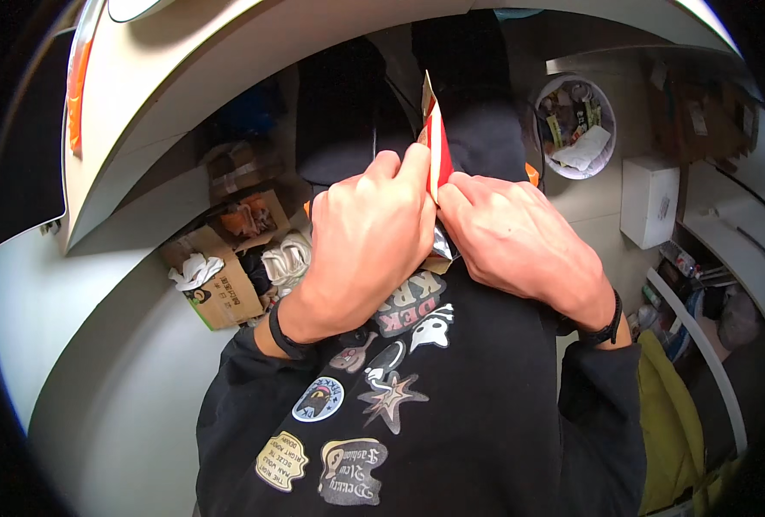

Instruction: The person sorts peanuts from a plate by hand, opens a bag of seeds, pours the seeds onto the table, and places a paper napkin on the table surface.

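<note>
Close to my chest, above my lap, I grip a red and cream package (441, 148) between both hands. It looks like a thin carton or pouch held edge-on, its narrow end pointing away from me. My left hand (372, 226) pinches its left side, and my right hand (518, 236) pinches the right side lower down. The two hands nearly touch at the knuckles. Just under them shows a piece of silvery foil (442, 244); whether it belongs to the package is hidden by my fingers.
A white desk edge (227, 64) curves across the front. On the floor to the left stands an open cardboard box (227, 297) beside rolled white cloth (286, 262). A round waste bin (608, 152) and a white box (649, 203) stand at the right, near a yellow-green cloth (667, 426).
</note>
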The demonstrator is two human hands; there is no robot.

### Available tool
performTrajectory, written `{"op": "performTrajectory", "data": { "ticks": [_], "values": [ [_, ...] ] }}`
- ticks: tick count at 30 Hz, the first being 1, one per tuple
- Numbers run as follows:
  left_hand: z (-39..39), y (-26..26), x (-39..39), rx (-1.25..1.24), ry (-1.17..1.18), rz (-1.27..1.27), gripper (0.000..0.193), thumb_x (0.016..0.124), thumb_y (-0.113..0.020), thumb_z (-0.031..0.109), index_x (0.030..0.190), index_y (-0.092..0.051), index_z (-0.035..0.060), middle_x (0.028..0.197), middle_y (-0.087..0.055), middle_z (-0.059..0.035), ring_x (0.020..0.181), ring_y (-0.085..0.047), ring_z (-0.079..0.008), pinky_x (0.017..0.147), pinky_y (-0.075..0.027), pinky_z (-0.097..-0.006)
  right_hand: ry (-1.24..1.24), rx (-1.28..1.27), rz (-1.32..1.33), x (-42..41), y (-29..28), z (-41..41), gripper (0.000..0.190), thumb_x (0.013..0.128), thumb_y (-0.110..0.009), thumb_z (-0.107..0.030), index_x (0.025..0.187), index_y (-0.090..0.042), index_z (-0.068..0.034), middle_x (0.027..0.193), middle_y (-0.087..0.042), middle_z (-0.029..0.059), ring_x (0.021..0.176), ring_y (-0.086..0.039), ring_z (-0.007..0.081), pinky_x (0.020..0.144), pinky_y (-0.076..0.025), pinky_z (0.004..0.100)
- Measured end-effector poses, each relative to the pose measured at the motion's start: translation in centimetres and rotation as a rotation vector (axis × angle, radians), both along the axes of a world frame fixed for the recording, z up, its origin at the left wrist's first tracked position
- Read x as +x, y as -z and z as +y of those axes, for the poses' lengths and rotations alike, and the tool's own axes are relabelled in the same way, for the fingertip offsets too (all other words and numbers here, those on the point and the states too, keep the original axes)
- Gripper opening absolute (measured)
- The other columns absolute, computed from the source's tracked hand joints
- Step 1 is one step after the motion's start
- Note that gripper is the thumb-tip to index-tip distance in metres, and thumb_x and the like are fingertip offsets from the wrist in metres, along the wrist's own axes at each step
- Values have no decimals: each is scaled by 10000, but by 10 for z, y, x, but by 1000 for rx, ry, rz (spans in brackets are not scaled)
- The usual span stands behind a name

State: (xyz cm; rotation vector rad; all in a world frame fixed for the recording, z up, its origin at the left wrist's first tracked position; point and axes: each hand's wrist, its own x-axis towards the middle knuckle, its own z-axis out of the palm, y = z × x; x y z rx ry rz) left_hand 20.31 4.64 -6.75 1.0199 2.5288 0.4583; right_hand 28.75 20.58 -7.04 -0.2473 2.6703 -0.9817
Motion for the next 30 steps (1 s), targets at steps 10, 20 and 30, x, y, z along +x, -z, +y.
{"op": "performTrajectory", "data": {
  "ticks": [10,20,30],
  "values": [
    [-6,6,8,183,65,-36,72,897,-633,98,922,-575,64,800,-611,-149,693,-654,-384,600,-518,-467,11,-146,23,5,5,7,106,851,-603,-52,921,-571,21,874,-651,202,849,-675,396,742,-551,475],
    [-8,4,9,291,73,-106,79,883,-644,43,933,-582,45,790,-603,-165,701,-649,-385,611,-519,-454,55,-350,-79,7,0,13,117,954,-574,-67,975,-547,44,910,-639,238,848,-641,465,735,-518,513],
    [-8,3,6,356,53,-101,69,884,-664,25,924,-609,18,807,-637,-168,710,-664,-357,622,-526,-421,154,-375,-45,9,-4,13,103,963,-582,-62,956,-596,40,879,-629,234,876,-639,446,751,-509,498]
  ]
}}
